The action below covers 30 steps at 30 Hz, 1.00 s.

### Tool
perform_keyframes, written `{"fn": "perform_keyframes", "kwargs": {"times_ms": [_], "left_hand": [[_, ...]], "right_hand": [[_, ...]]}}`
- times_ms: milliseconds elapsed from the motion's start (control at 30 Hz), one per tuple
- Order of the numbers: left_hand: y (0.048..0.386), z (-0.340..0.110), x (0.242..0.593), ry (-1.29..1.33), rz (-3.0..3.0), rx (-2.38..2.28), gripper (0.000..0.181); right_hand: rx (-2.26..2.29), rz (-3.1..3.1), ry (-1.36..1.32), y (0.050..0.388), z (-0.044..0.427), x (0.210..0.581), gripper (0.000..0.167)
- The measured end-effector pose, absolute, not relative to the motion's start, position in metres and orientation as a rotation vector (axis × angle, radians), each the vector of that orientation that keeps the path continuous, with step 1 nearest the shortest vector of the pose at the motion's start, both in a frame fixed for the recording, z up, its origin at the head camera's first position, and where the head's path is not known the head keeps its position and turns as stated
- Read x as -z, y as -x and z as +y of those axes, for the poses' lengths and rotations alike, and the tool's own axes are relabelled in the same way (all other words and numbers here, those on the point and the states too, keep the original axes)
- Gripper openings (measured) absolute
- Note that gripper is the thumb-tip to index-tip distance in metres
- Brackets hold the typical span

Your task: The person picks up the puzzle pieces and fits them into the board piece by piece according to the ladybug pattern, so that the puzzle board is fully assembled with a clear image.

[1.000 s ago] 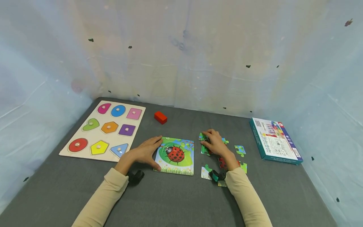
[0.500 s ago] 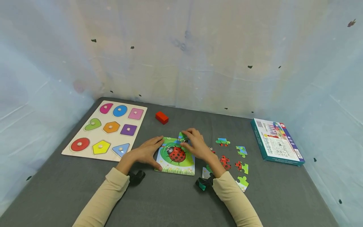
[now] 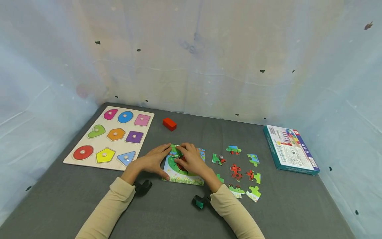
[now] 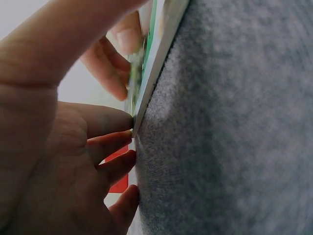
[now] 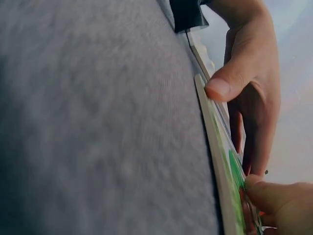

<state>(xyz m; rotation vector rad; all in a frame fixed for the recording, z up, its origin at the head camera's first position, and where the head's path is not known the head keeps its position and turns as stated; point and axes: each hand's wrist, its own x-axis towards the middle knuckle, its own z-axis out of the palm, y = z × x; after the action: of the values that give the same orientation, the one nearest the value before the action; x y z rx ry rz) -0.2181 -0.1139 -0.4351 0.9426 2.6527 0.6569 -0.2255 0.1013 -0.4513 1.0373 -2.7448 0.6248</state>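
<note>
The ladybug puzzle board [image 3: 191,179] lies flat on the grey table. My left hand [image 3: 153,162] rests along its left side, thumb near the lower corner and fingertips at the upper one; in the left wrist view those fingertips touch the board's edge [image 4: 152,73]. Above the upper left of the picture, my right hand [image 3: 193,161] pinches a green jigsaw piece [image 3: 175,152] between thumb and fingers. Most of that piece and part of the ladybug are hidden by the right hand. Several loose jigsaw pieces [image 3: 236,172] lie to the right of the board.
A wooden shape board [image 3: 111,146] with knobbed shapes lies at the left. Behind the puzzle board sits a red block [image 3: 169,124]. A teal-sided box [image 3: 290,149] lies at the far right. Pale sheeting [image 3: 191,66] rises behind the table.
My right hand has taken a green jigsaw piece from the loose group and carried it left over the puzzle board. The left hand has stayed at the board's left side.
</note>
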Motion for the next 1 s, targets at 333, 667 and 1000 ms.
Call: {"fn": "perform_keyframes", "kwargs": {"times_ms": [333,667,1000], "left_hand": [[0.218,-0.114,0.436,-0.958,2.643,-0.669,0.114],[0.22,-0.114,0.437,-0.979,2.636,-0.691,0.114],[0.219,-0.113,0.435,-0.996,2.633,-0.708,0.099]], "right_hand": [[-0.705,-2.721,-0.978,0.226,0.095,0.461,0.049],[-0.79,-2.702,-0.976,0.23,0.094,0.463,0.047],[-0.839,-2.662,-0.97,0.233,0.096,0.468,0.053]]}}
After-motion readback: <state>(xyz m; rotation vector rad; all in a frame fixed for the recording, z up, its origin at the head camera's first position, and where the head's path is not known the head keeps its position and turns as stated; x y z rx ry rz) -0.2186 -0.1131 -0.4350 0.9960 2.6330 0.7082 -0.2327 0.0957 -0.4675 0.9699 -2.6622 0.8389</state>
